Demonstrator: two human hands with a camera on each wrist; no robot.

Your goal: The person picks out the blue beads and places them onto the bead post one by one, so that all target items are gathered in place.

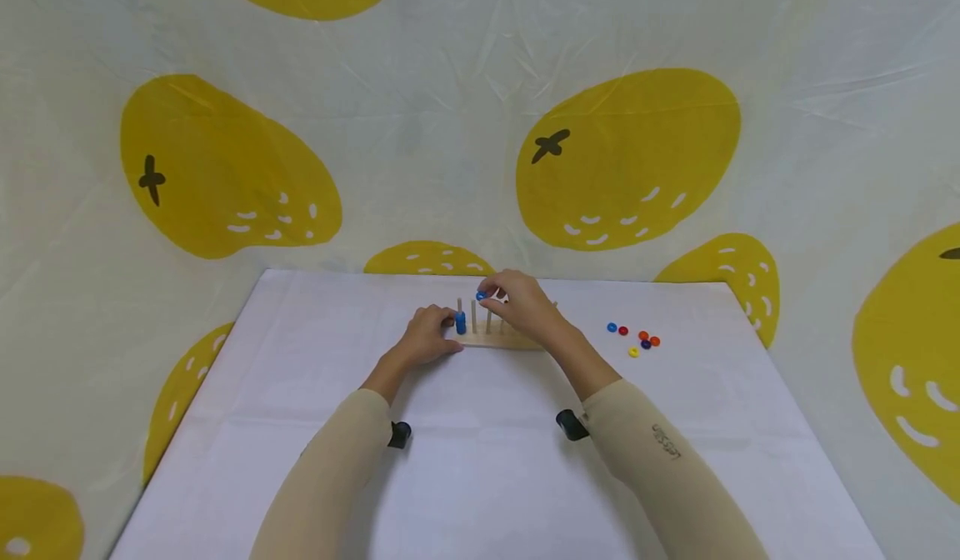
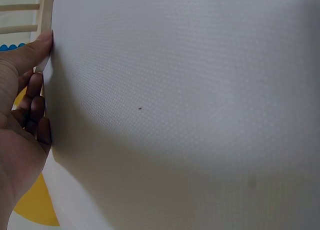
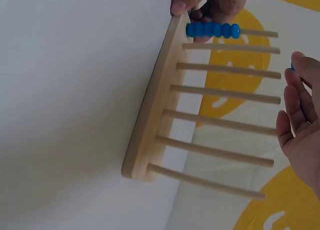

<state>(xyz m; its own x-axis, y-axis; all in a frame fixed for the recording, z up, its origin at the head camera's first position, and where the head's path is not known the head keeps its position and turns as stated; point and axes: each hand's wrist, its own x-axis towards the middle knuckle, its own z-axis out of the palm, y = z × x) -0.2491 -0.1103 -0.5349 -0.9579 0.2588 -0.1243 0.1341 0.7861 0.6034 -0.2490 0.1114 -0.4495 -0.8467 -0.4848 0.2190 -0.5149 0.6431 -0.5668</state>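
Observation:
A wooden rack with a row of upright pegs [image 1: 498, 341] stands near the back of the table. Its leftmost peg carries a stack of several blue beads [image 3: 212, 29], with the peg's tip bare above them; the other pegs in the right wrist view hold none. My left hand [image 1: 426, 337] grips the rack's left end, thumb on the front edge and fingers behind. Between thumb and forefinger, my right hand [image 1: 521, 302] pinches one blue bead [image 1: 481, 295] above the pegs, just right of the stack. Most of that bead is hidden by fingertips in the right wrist view.
Right of the rack, several loose beads lie on the white table [image 1: 480, 477]: a blue one [image 1: 612, 327], a red one [image 1: 623, 331], two orange, a dark purple one [image 1: 646, 344] and a yellow one [image 1: 633, 352]. A fruit-patterned cloth [image 1: 450, 127] hangs behind the table.

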